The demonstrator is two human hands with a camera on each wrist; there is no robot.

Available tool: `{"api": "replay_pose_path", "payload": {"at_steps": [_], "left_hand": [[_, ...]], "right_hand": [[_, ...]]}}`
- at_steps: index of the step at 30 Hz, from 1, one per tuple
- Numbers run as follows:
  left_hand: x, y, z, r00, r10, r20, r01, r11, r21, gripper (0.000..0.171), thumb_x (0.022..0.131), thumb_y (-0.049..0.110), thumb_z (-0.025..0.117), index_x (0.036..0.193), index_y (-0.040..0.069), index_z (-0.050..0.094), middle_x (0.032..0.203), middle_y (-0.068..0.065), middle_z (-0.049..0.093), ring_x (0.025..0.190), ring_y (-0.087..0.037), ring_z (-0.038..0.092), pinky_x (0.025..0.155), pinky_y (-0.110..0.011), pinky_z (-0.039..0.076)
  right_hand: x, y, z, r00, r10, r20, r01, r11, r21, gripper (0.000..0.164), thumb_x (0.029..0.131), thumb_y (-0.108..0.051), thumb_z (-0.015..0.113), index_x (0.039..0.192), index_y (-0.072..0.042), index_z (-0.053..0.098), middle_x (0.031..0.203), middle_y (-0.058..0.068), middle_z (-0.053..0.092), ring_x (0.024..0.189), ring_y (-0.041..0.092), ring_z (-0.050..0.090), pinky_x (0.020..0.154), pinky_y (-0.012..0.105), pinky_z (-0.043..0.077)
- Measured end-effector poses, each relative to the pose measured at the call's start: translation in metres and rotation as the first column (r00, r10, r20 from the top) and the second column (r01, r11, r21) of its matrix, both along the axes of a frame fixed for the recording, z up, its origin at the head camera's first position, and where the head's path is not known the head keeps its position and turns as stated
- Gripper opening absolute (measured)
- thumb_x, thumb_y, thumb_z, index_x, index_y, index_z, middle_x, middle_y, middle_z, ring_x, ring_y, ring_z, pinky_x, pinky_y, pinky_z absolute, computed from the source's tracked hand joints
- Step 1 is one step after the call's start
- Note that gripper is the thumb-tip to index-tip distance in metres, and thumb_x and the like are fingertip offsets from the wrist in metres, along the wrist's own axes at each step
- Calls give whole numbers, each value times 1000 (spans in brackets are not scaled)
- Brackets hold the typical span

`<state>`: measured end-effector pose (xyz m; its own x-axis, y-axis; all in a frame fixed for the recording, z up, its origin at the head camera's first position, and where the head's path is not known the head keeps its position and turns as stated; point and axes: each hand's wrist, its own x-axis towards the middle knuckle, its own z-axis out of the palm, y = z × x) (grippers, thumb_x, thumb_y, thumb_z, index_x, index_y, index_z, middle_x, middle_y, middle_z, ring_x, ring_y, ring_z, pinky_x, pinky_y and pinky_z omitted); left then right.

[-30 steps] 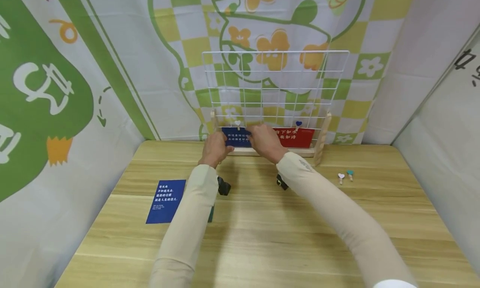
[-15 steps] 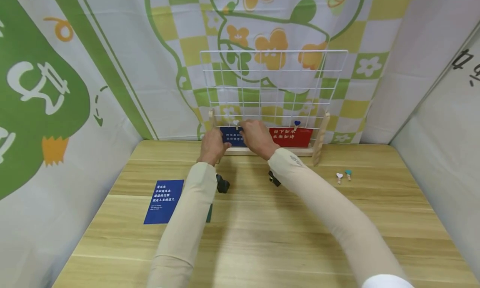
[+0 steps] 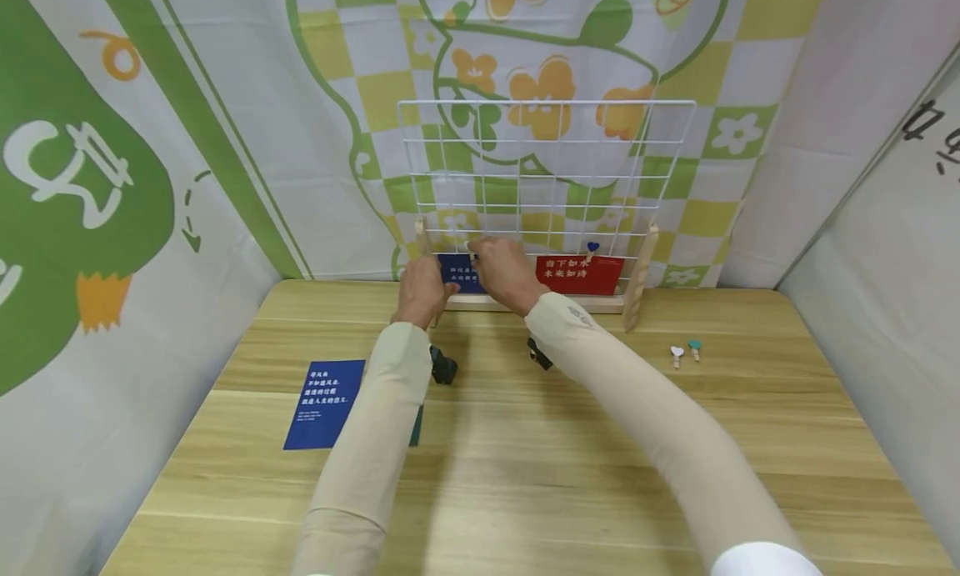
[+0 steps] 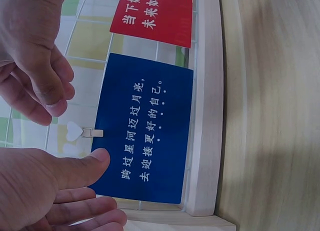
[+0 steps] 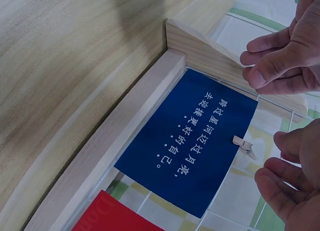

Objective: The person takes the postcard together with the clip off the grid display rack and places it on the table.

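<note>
A blue card [image 4: 165,141] with white writing leans on a white wire grid [image 3: 552,138] with a wooden base. A small clothespin with a white heart [image 4: 92,133] clips its upper edge. My left hand [image 3: 420,291] is beside the card's left end, its thumb overlapping the corner in the left wrist view; the right wrist view shows it slightly apart. Just above the card, near the clothespin, my right hand [image 3: 510,274] has loosely bent fingers with nothing between them. To the right hangs a red card [image 3: 585,280] under a blue-heart clothespin [image 3: 592,247].
Two loose heart clothespins, one white [image 3: 677,355] and one teal [image 3: 695,348], lie on the table [image 3: 525,476] at right. At left lies another blue card [image 3: 322,409]. A dark green card edge [image 3: 416,426] shows beside my left sleeve. Printed fabric [image 3: 360,51] stands behind the grid.
My right hand has moved left along the blue card's top edge, hiding more of the white-heart clothespin. My left hand has stayed by the card's left end. The head view has shifted slightly.
</note>
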<state>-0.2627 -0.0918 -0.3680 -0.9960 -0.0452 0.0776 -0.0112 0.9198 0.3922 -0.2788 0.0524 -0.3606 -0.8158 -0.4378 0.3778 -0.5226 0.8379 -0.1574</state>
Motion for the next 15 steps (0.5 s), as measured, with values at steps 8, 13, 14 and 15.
{"api": "replay_pose_path", "payload": {"at_steps": [8, 13, 14, 15], "left_hand": [[-3, -2, -1, 1000, 0, -10, 1, 1000, 2, 42, 77, 28, 74, 105, -2, 63, 105, -19, 67, 98, -35, 62, 82, -42, 50], [-5, 1, -3, 1000, 4, -25, -4, 1000, -3, 42, 76, 29, 75, 99, -4, 62, 100, -23, 66, 96, -38, 62, 81, -44, 50], [-6, 1, -4, 1000, 4, -26, -4, 1000, -4, 43, 77, 29, 75, 100, -5, 61, 100, -24, 66, 96, -38, 62, 81, -44, 50], [-7, 1, -4, 999, 8, -31, -8, 1000, -2, 46, 77, 28, 75, 103, -6, 60, 100, -25, 65, 96, -39, 62, 82, -45, 50]], "right_hand": [[-2, -5, 3, 1000, -2, 15, 2, 1000, 29, 15, 90, -13, 57, 101, -7, 64, 94, 9, 69, 84, 23, 66, 71, 30, 54], [-5, -7, 3, 1000, -7, 22, 6, 999, 37, 13, 90, -13, 57, 100, -7, 63, 95, 9, 69, 86, 24, 66, 73, 32, 53], [-5, -7, 3, 1000, -10, 19, 10, 999, 42, 13, 90, -13, 57, 100, -7, 63, 96, 8, 69, 87, 23, 66, 74, 32, 53], [-6, -7, 3, 1000, -11, 19, 10, 999, 45, 14, 90, -13, 57, 100, -7, 63, 96, 8, 69, 88, 23, 66, 74, 33, 54]]}}
